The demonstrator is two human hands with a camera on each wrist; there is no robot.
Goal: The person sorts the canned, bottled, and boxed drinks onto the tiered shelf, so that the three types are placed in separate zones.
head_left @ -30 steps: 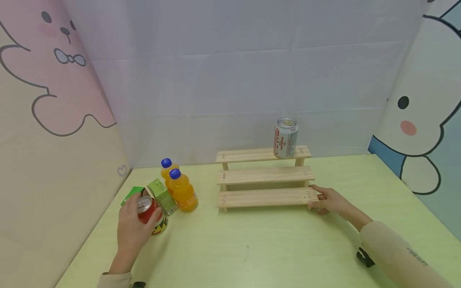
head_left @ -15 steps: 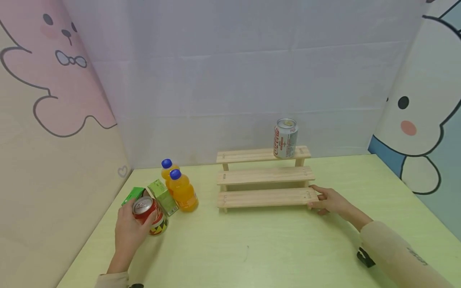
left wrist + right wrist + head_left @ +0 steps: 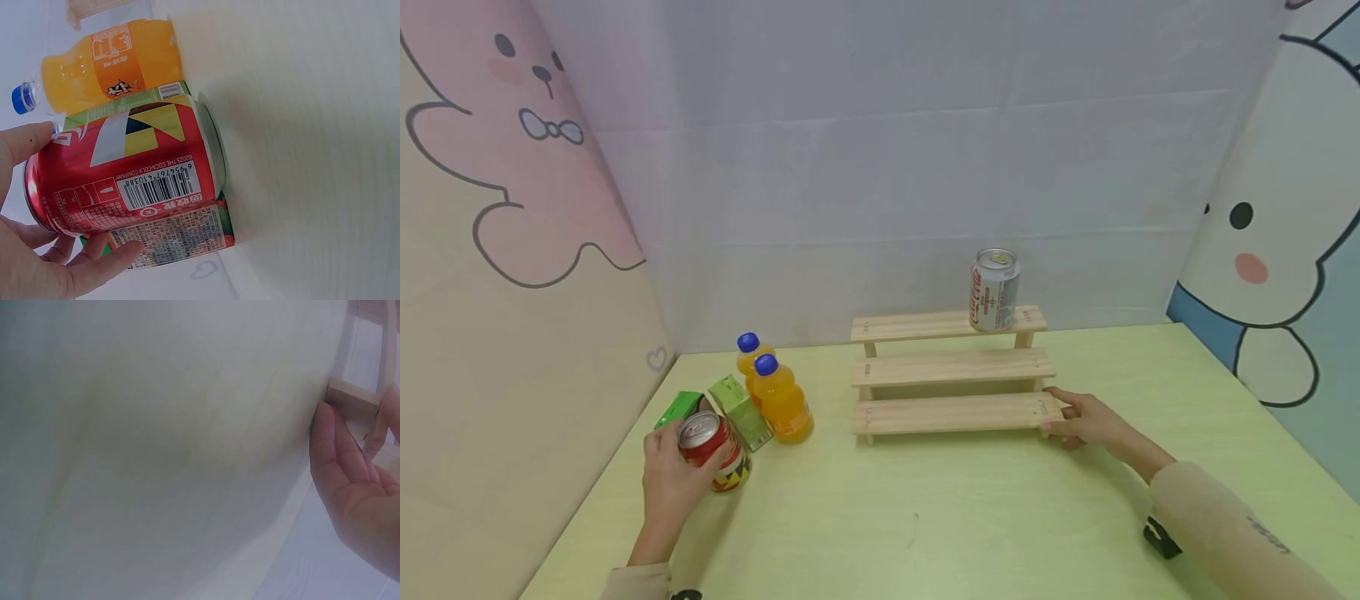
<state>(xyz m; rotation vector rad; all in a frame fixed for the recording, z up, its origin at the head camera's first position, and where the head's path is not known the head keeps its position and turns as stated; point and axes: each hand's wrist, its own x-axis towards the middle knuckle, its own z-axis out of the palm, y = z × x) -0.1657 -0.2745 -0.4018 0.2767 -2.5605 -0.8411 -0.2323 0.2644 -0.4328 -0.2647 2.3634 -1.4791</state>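
Beige slvs [image 3: 1213, 510], dk lettering [image 3: 1268, 534] on R, blk bits [image 3: 1162, 537] underneath

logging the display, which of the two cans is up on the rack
The silver can, standing on the top board of the rack. The red can is off the rack, gripped by the left hand.

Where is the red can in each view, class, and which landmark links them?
Head: the red can is lower left, in the left hand.
Left wrist: red can left of centre, sideways.
Right wrist: not in it.
Shared landmark: the wooden rack, partly seen in both wrist views.
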